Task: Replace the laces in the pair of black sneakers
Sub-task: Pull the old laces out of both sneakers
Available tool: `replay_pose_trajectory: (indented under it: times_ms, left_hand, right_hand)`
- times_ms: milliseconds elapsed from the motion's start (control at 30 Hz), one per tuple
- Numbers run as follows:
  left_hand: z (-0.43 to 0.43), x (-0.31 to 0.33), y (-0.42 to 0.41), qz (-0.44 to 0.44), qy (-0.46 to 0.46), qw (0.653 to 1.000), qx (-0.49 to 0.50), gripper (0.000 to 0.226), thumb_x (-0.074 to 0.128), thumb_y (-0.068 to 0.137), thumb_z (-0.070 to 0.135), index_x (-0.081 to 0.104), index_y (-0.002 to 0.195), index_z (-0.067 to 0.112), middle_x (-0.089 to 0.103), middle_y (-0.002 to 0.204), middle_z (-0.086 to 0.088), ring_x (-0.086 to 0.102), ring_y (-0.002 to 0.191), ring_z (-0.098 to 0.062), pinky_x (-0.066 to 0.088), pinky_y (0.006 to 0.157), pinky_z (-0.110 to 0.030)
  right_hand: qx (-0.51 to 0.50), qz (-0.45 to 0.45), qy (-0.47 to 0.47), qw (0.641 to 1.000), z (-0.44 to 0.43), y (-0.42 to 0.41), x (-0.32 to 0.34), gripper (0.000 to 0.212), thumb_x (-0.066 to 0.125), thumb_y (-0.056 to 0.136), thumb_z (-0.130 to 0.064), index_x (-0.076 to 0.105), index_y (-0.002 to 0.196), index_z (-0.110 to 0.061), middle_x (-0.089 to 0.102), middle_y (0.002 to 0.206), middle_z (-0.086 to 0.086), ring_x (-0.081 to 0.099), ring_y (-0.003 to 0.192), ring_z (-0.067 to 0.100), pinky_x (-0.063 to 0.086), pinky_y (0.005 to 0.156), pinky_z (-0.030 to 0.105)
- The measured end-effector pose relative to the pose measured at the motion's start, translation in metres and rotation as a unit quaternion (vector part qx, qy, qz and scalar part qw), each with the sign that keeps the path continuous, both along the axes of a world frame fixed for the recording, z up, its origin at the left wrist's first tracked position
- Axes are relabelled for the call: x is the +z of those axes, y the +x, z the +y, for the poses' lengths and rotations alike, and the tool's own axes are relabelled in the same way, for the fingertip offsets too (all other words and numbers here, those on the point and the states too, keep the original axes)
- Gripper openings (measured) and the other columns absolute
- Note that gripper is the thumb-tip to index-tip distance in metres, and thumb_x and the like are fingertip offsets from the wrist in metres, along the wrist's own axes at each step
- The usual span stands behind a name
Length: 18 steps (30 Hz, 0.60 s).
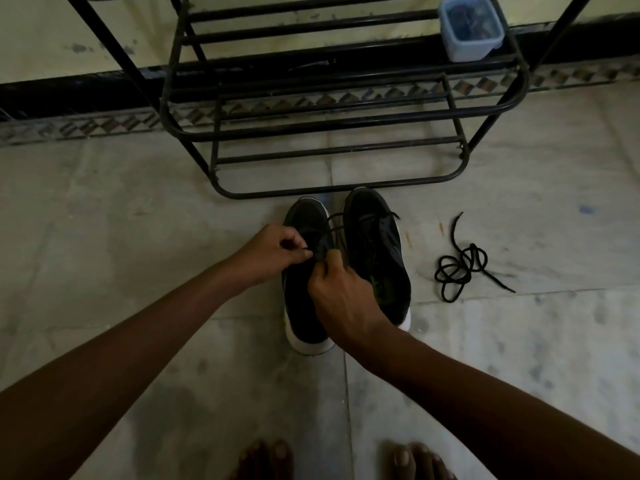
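Because a thin black woven shoelace (341, 221) is soft and limp, with no stiffness to push through an eyelet, I judge the best hold is close to its tip, pinched between thumb and forefinger. My left hand (273, 252) has its fingers (289, 244) closed narrow on a bit of lace at the throat of the left black mesh sneaker with a white sole (304, 271); my right hand (341, 299) is bunched in a pinch too, just at 3 o'clock of the left, though whether it holds lace or the shoe's edge I cannot tell in this dim light. Both shoes should be light and easy to shift, so I would steady the upper while threading.

Side by side on the pale marble floor (138, 237), the pair stands toes at 12 o'clock, almost touching the bottom rail of the black metal shoe rack (346, 133). On the right black sneaker with a green insole mark (375, 251) loose strands cross over towards the left shoe. At 3 o'clock of the pair, well apart, lies a loosely tangled black spare shoelace (460, 268). A pale blue plastic tub (471, 29) sits on the rack at 1 o'clock.
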<state>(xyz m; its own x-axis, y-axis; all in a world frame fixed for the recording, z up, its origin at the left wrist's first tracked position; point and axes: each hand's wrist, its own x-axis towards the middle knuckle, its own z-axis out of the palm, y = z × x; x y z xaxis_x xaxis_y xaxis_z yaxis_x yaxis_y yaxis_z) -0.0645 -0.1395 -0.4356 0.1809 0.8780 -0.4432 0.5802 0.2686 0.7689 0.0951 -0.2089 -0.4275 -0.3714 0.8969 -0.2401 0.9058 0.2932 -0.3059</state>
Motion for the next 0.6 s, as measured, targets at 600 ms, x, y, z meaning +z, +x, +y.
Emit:
replay_pose_trajectory:
  times_ms: [600]
  left_hand:
    - [0.037, 0.024, -0.046, -0.11, 0.101, 0.974, 0.173, 0.015, 0.072, 0.089, 0.006, 0.07, 0.091, 0.021, 0.073, 0.084, -0.008, 0.055, 0.05, -0.01, 0.039, 0.043, -0.022]
  right_hand:
    - [-0.013, -0.009, -0.008, 1.0, 0.001, -0.003, -0.004, 0.037, 0.051, 0.102, -0.014, 0.044, 0.135, 0.001, 0.039, 0.13, 0.023, 0.065, 0.096, 0.036, 0.058, 0.086, 0.046]
